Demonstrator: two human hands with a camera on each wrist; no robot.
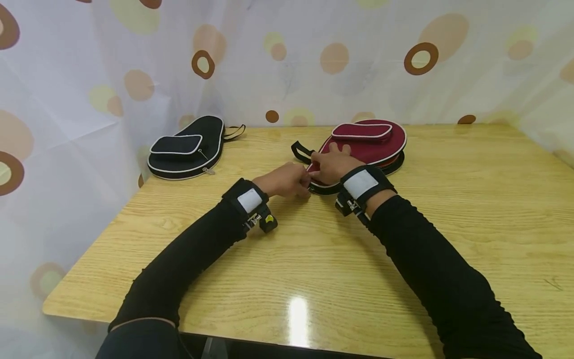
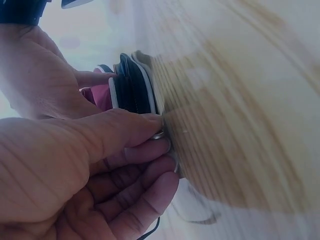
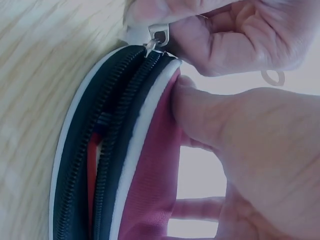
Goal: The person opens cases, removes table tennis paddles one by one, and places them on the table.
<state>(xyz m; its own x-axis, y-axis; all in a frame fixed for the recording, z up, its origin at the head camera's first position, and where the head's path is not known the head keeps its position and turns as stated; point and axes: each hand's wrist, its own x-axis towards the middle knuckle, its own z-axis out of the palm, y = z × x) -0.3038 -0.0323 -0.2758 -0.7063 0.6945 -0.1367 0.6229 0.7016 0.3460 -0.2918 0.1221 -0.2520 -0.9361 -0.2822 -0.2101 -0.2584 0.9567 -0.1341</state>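
A dark red paddle case [image 1: 374, 142] with white piping lies flat at the table's far middle. Its black zipper [image 3: 107, 150] is partly undone, showing red inside. My left hand [image 1: 299, 182] pinches the metal zipper pull [image 3: 159, 36] between thumb and forefinger at the case's near end. In the left wrist view the zipper pull [image 2: 159, 134] sits under my thumb tip, against the case's edge [image 2: 131, 85]. My right hand [image 1: 333, 158] lies flat on top of the case with fingers spread. Its thumb [image 3: 200, 107] presses the piped edge beside the zipper.
A black paddle case [image 1: 188, 147] of the same shape lies at the table's far left, with a strap loop toward the curtain. The wooden table [image 1: 314, 259] ends at a spotted curtain [image 1: 287, 60] behind and at the left.
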